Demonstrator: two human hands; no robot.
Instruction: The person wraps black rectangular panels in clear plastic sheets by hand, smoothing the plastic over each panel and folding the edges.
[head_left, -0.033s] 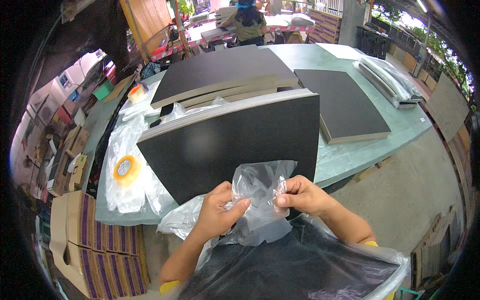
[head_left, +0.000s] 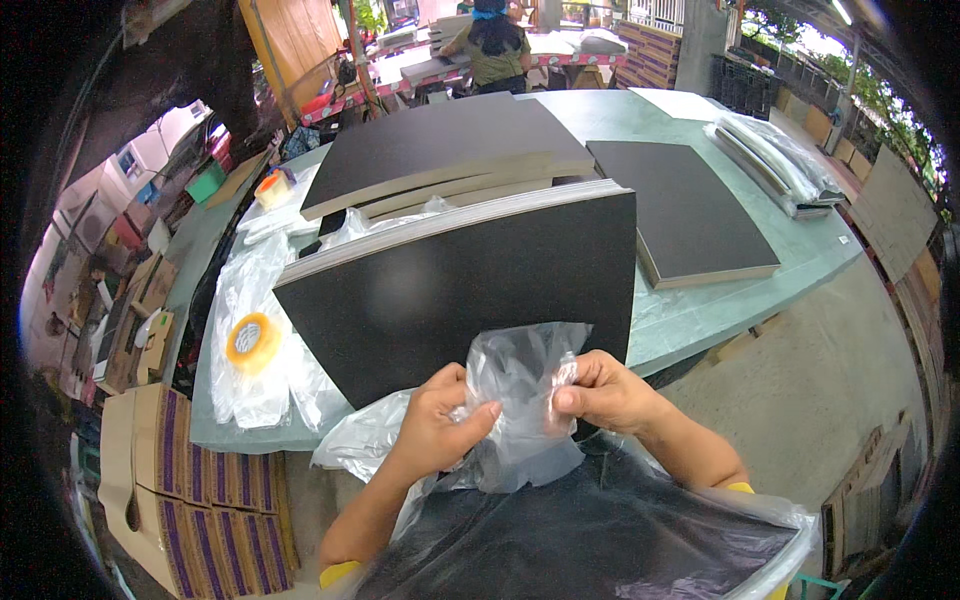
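My left hand (head_left: pixel 440 425) and my right hand (head_left: pixel 604 395) each pinch a side of a clear plastic bag (head_left: pixel 520 375), crumpled and partly spread between them. Right behind it a thick stack of black panels (head_left: pixel 470 270) stands on edge, tilted, its pale layered edges on top. Below my hands, clear film lies over a dark surface (head_left: pixel 570 540) close to my body. More crumpled clear plastic (head_left: pixel 365 435) shows beside my left wrist. The palm sides of both hands are hidden.
On the green table (head_left: pixel 690 325) lie more black panels (head_left: pixel 440 140), another black panel stack (head_left: pixel 685 205), plastic-wrapped panels (head_left: pixel 775 165) and a tape roll (head_left: pixel 253 342) on plastic bags. Cardboard cartons (head_left: pixel 205 490) are stacked at the lower left. A person (head_left: pixel 495 50) stands at a far table.
The plastic between my hands has shifted and creased a little differently, and my right fingers have moved slightly. The panels stay in place.
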